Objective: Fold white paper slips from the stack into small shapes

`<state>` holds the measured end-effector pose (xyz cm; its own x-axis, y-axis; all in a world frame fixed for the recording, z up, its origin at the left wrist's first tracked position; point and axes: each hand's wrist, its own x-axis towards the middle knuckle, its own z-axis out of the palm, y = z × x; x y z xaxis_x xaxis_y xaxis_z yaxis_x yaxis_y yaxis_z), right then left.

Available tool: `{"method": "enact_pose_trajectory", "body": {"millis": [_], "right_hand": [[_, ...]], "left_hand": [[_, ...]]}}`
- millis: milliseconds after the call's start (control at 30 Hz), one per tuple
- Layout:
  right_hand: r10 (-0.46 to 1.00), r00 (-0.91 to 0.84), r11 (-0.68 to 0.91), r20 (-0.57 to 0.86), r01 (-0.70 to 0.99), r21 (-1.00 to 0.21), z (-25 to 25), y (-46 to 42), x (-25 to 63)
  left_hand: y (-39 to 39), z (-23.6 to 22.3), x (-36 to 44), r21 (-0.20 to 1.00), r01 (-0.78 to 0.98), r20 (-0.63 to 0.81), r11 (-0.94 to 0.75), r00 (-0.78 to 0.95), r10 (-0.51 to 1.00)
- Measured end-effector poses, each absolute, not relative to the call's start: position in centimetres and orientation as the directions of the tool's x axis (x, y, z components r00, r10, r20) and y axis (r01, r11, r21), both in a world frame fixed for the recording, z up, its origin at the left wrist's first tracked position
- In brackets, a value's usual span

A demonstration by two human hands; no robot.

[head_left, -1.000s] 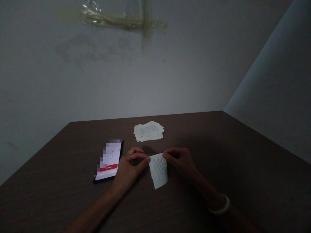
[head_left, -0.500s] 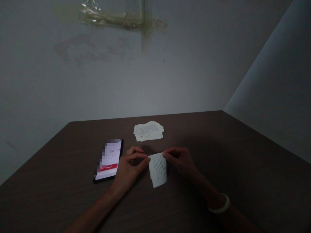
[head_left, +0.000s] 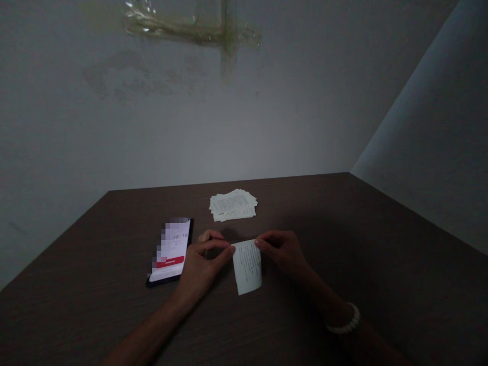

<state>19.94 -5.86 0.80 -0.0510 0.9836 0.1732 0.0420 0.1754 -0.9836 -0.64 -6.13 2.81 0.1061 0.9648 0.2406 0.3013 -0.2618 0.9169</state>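
A small sheet of printed paper [head_left: 247,269] hangs between my two hands, its lower right side curling. My left hand [head_left: 204,262] pinches the upper left corner between thumb and forefinger. At the upper right corner, the thumb and forefinger of my right hand [head_left: 282,251] are closed on the same paper. A pale beaded bracelet [head_left: 345,325] circles my right wrist. Just left of my left hand lies a phone [head_left: 173,249] with a lit screen showing a timer and a red bar.
Beyond my hands, a loose pile of printed papers [head_left: 233,204] rests on the dark brown table [head_left: 95,264]. A grey wall [head_left: 301,122] rises behind the table, with yellowed clear tape [head_left: 190,34] stuck high on it. Another wall stands to the right.
The paper's lower left edge now looks even, where a second layer or step stuck out before. My hands have barely moved. The phone's timer has advanced by one second.
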Motion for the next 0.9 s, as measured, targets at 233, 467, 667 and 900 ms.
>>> {"method": "enact_pose_trajectory", "body": {"millis": [233,467,667,900], "right_hand": [[0.986,-0.050,0.159,0.157,0.052,-0.986,1.00,-5.89,19.97],[0.988,-0.048,0.145,0.145,0.008,-0.989,1.20,-5.95,19.85],[0.990,-0.044,0.138,0.137,0.022,-0.990,0.86,-5.79,19.96],[0.988,-0.047,0.150,0.149,0.034,-0.988,1.07,-5.92,20.05]], "left_hand": [[-6.04,2.67,-0.70,0.919,0.300,0.233,-0.257,0.112,0.966],[-6.02,2.61,-0.80,0.932,0.273,0.211,-0.240,0.132,0.969],[-5.90,2.23,-0.80,0.960,0.206,0.161,-0.191,0.153,0.975],[-5.97,2.10,-0.85,0.975,0.158,0.125,-0.154,0.177,0.976]]}}
